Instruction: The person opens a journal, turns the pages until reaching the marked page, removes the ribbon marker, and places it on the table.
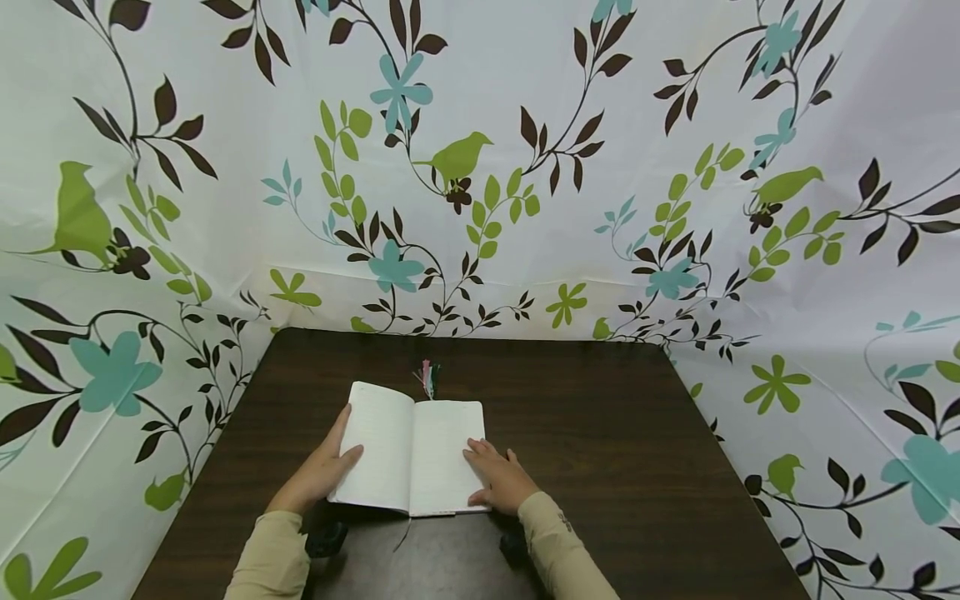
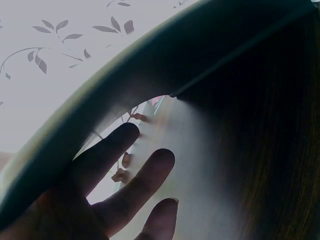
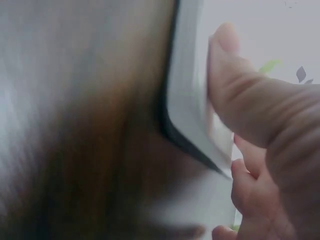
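Note:
A notebook (image 1: 446, 458) lies open on the table, both visible pages pale. My left hand (image 1: 318, 471) holds its left side, thumb over the page edge and fingers underneath; that side is lifted off the table. Seen from below in the left wrist view, the dark cover (image 2: 215, 40) arches above the fingers (image 2: 145, 182). On the right page rests my right hand (image 1: 504, 479), its fingers spread near the outer edge. The right wrist view has this hand (image 3: 265, 135) against the page block (image 3: 187, 75).
Past the notebook's top edge lies a small multicoloured tassel (image 1: 427, 379). A thin dark cord (image 1: 402, 535) sticks out at the bottom of the spine. The dark wooden table (image 1: 615, 433) ends at a leaf-and-bird patterned curtain (image 1: 480, 275) behind and at both sides.

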The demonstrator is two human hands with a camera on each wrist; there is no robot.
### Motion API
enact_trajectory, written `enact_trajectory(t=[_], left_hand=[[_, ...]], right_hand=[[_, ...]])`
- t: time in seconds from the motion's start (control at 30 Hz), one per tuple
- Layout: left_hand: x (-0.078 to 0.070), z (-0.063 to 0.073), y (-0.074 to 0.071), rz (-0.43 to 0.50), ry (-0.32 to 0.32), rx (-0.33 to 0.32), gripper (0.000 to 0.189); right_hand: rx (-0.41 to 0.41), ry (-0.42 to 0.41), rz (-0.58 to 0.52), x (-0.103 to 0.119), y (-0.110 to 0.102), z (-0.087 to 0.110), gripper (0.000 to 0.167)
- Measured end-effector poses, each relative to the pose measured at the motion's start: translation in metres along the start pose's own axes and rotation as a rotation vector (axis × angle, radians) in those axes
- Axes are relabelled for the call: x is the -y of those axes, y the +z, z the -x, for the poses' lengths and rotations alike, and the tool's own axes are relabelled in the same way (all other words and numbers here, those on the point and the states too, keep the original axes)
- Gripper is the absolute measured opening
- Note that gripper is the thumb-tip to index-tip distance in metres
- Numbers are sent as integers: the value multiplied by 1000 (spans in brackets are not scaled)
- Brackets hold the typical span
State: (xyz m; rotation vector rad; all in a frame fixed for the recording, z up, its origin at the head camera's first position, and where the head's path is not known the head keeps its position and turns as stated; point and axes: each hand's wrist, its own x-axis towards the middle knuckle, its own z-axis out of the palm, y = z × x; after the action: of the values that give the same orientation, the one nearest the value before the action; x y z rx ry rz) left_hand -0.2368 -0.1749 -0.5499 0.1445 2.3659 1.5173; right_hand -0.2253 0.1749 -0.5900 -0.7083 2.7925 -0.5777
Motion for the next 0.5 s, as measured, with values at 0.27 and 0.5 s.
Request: enact_trajectory(t=[0.27, 0.5], left_hand=[[-2, 1, 0, 6, 1, 17, 83], [-3, 2, 0, 27, 46, 35, 72]], right_hand=[[-3, 3, -61, -11, -6, 3, 90], [-19, 2, -49, -13, -3, 1, 89]])
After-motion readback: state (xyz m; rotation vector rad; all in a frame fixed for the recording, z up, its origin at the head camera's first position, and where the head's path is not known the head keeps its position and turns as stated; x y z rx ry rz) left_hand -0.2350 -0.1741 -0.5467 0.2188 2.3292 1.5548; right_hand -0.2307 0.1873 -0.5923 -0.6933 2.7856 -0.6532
